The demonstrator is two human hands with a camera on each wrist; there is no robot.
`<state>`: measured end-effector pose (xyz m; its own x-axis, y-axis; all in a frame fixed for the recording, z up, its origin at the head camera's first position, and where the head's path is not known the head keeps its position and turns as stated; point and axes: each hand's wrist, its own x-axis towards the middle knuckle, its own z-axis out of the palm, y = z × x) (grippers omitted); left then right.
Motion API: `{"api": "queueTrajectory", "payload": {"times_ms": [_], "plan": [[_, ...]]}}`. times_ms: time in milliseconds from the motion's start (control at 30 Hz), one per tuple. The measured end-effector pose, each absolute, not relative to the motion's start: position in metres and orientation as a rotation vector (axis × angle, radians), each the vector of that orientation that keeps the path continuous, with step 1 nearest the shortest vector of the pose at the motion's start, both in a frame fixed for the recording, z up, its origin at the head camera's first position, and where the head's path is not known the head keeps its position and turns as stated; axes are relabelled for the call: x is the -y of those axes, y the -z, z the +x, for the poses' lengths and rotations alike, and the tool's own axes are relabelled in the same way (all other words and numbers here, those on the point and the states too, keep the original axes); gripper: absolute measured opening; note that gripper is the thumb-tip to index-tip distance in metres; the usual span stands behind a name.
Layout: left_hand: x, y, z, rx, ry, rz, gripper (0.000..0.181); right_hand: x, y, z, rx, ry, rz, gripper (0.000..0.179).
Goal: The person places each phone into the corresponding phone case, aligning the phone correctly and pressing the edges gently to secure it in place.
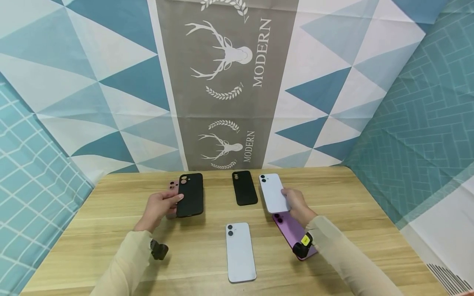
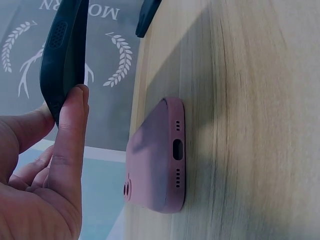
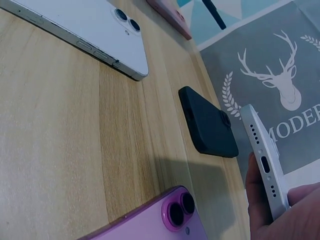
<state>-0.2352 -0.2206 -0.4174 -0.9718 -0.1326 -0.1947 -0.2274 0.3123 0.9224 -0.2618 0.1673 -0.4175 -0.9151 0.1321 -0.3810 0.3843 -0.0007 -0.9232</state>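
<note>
My left hand [image 1: 157,209] pinches a black phone case [image 1: 192,197] by its left edge and holds it above the table. In the left wrist view the case [image 2: 62,55] stands edge-on between thumb and fingers. Behind and below it lies a pink phone case [image 2: 155,155], partly covered in the head view. My right hand [image 1: 297,204] grips a white phone [image 1: 273,193] near its lower right side, raised off the table. The right wrist view shows this phone's bottom edge [image 3: 265,162] with its charging port. Under the right forearm lies a purple phone [image 1: 290,230], partly hidden by the wrist camera.
Between the hands, near the table's back edge, lies another black phone case [image 1: 244,189]. A second white phone [image 1: 240,255] rests closer to me, camera side up. Patterned cloth [image 1: 226,98] hangs behind the wooden table [image 1: 200,255].
</note>
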Motion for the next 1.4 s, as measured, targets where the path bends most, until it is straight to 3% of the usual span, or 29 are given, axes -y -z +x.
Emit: {"api": "queueTrajectory", "payload": {"times_ms": [1400], "plan": [[0.203, 0.418, -0.233, -2.409, -1.788, -0.392, 0.042, -0.148, 0.419, -0.258, -2.066, 2.046, 0.578, 0.047]]}}
